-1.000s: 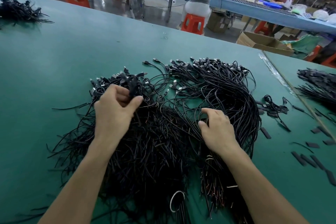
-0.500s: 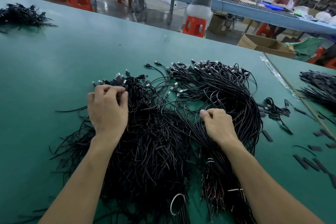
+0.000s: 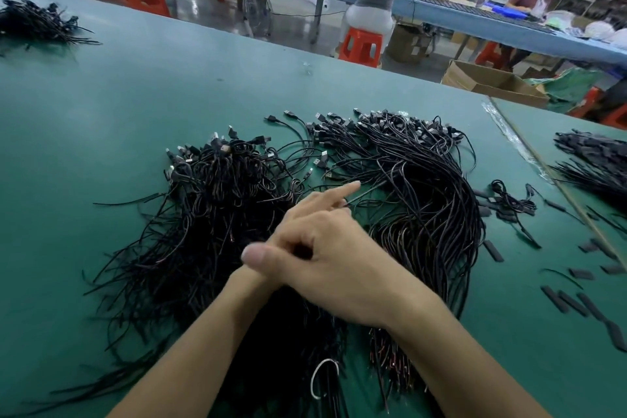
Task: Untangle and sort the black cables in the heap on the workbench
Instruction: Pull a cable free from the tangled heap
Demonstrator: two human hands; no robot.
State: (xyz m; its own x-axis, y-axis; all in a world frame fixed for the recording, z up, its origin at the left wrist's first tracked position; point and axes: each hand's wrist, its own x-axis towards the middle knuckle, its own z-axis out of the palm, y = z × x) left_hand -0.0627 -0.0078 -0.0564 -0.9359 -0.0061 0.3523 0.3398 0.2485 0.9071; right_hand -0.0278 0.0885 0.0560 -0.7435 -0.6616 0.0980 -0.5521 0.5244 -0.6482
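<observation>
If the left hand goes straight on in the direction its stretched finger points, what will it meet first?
Probably the black cables of the heap's right-side bundle, which lie just beyond the fingertip of the left hand. The hand's height above them is unclear.

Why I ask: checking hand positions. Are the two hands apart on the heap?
No, the right hand lies crossed over the left hand above the heap.

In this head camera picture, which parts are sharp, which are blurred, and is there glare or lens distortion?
Head view: the right hand, crossed over the left hand, is smeared by motion, its thumb most; the cable heap is fairly sharp; a soft sheen lies on the green workbench; the black pieces near the right edge are smeared; the wide-angle lens slants the workbench's far edge.
</observation>
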